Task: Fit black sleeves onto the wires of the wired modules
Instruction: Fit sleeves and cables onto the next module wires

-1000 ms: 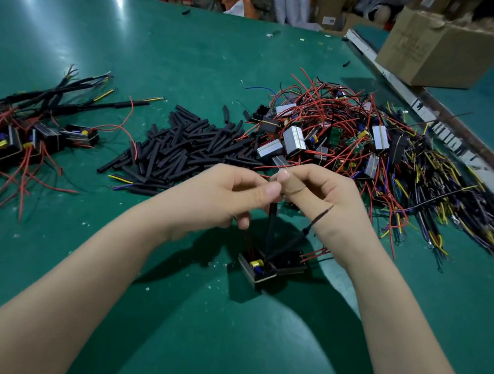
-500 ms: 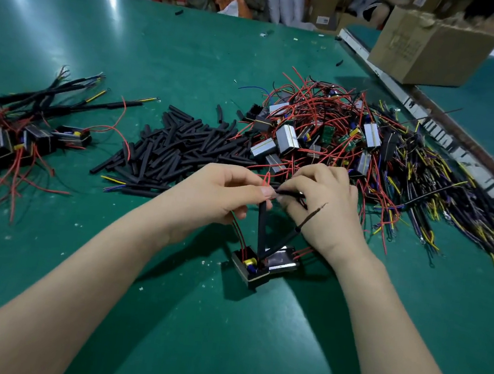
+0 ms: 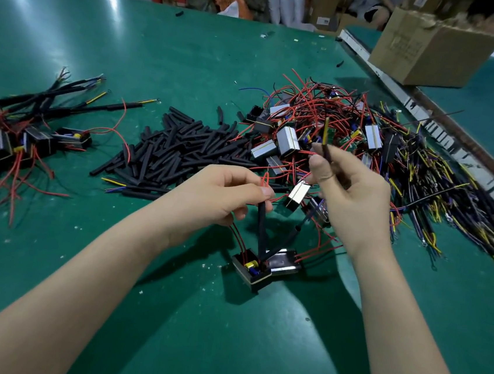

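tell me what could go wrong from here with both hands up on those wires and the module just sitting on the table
1. The left hand pinches the black sleeve while the small black wired module rests unheld on the green table; a pull could tip or drag it.
2. The right hand holds the thin yellow-and-black wire beside the tangled pile of red-wired modules; it may snag there.
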Demonstrator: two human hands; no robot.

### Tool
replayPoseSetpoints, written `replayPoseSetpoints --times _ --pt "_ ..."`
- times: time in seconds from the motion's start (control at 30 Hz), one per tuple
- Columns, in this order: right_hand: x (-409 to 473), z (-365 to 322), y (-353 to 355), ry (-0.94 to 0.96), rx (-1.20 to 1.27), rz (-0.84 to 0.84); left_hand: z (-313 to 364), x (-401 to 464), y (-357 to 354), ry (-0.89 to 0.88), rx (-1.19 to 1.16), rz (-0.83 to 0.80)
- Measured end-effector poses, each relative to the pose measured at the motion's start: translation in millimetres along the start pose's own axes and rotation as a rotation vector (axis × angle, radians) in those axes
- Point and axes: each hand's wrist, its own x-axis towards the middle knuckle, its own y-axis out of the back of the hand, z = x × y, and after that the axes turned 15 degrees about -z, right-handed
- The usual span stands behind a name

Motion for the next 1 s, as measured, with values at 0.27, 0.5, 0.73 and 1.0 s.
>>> replayPoseSetpoints --times 0.27,0.5,0.73,1.0 --pt "-2 4 -7 0.058 -0.355 -0.150 -2 2 0 -0.003 0.031 0.035" --pt "0 6 -4 0.176 -0.481 -0.076 -3 2 0 0.003 0.064 0.052" --pt "-1 0 -4 0.116 -0.191 -0.085 -5 3 0 0.002 0.061 0.067" --pt "-4 -1 -4 0.124 -0.212 -0.174 -4 4 -3 -0.057 0.018 0.048"
